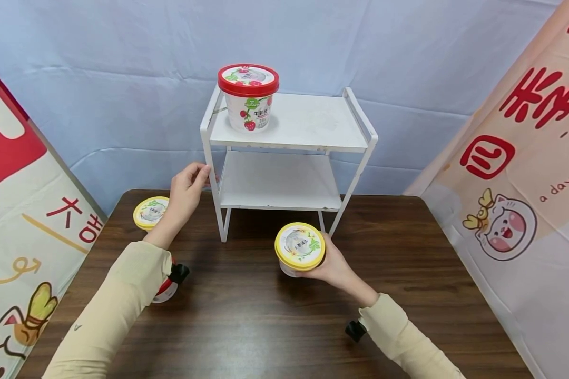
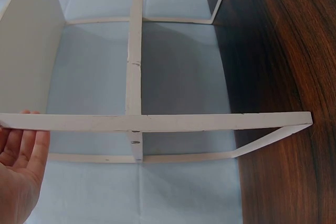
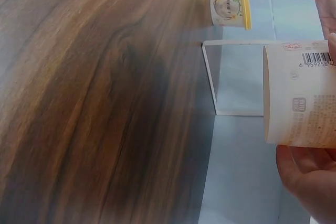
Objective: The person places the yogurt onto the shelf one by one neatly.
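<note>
My left hand (image 1: 188, 181) grips the left front post of a white two-tier shelf (image 1: 284, 179); in the left wrist view its fingers (image 2: 37, 150) pass behind that post. In my right hand (image 1: 334, 266) is a paper ice cream tub (image 1: 300, 246) with a yellow lid, held by its side in front of the shelf's lower right. The right wrist view shows the tub's printed side with a barcode (image 3: 315, 57). On the upper tier, at the left, stands a red-lidded strawberry tub (image 1: 248, 100). The lower tier holds nothing.
Another yellow-lidded tub (image 1: 150, 211) stands on the brown wooden table (image 1: 246, 326) at the far left, partly behind my left forearm. A red-lidded tub (image 1: 165, 293) is mostly hidden under the left sleeve. Blue cloth (image 1: 123, 79) hangs behind, with printed banners at both sides.
</note>
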Demonstrator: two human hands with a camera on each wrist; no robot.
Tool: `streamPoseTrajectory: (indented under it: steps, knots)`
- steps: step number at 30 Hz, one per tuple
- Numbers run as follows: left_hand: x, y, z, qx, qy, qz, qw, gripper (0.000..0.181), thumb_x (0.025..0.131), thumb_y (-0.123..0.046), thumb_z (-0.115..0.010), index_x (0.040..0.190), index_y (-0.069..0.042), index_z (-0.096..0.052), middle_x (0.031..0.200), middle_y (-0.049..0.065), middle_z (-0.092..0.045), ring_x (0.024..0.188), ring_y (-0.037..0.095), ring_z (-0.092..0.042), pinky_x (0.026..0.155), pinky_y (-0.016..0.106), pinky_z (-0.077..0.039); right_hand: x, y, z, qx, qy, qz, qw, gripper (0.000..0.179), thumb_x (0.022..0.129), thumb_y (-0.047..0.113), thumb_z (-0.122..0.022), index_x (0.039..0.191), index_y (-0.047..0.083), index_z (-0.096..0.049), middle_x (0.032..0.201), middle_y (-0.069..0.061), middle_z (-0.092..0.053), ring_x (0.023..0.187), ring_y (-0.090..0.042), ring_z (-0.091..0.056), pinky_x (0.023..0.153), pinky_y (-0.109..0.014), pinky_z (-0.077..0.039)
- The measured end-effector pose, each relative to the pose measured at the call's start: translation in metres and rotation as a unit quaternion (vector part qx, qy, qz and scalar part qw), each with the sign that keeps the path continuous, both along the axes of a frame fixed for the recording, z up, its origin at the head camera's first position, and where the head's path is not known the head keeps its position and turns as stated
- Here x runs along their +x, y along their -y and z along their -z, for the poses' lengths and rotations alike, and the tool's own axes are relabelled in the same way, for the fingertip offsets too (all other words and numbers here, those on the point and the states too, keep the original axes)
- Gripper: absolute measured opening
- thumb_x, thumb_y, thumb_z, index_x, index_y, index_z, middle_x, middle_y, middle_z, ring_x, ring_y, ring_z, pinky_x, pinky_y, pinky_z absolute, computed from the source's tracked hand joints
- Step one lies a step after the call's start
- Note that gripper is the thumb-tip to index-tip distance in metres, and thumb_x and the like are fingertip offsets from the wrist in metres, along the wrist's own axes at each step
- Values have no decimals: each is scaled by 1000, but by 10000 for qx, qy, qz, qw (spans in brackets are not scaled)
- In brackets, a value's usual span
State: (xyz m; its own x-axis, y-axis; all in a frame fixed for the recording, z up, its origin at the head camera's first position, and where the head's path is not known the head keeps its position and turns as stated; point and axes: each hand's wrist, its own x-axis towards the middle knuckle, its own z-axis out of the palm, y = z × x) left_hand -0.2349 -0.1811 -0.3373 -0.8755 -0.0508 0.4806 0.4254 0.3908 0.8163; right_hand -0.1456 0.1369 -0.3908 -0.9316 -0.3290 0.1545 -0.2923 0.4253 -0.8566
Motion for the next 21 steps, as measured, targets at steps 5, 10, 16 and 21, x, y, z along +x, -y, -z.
streamPoseTrajectory:
  steps: [5,10,16,21]
  knots:
    - [-1,0,0,13,26,-30,10000,33,96,-23,-47,95,8,-59,91,24,-65,71,-2,-57,68,12,-49,-2,8,-1,34,42,39,10000,90,54,0,-85,129,-5,-35,121,-21,-49,113,-33,-47,96,-47,-37]
    - [0,-1,0,-72,26,-62,10000,34,96,-24,-47,96,7,-59,91,21,-66,71,-2,-57,70,21,-53,-13,9,16,-62,-51,-24,10000,95,52,3,-87,131,-1,-35,124,-19,-47,114,-32,-45,97,-48,-36]
    - [2,-1,-1,-64,26,-38,10000,35,96,-26,-46,97,7,-59,92,20,-66,72,-2,-57,70,17,-51,-22,14,21,-281,-225,-233,9991,95,52,10,-88,131,5,-35,123,-12,-49,114,-25,-46,97,-46,-37]
    - [2,0,-2,-51,40,-34,10000,35,96,-26,-47,97,7,-59,92,20,-66,72,-1,-57,68,13,-49,-24,21,14,-310,-299,-275,9987,96,54,13,-88,132,8,-34,123,-9,-49,114,-24,-46,96,-46,-38]
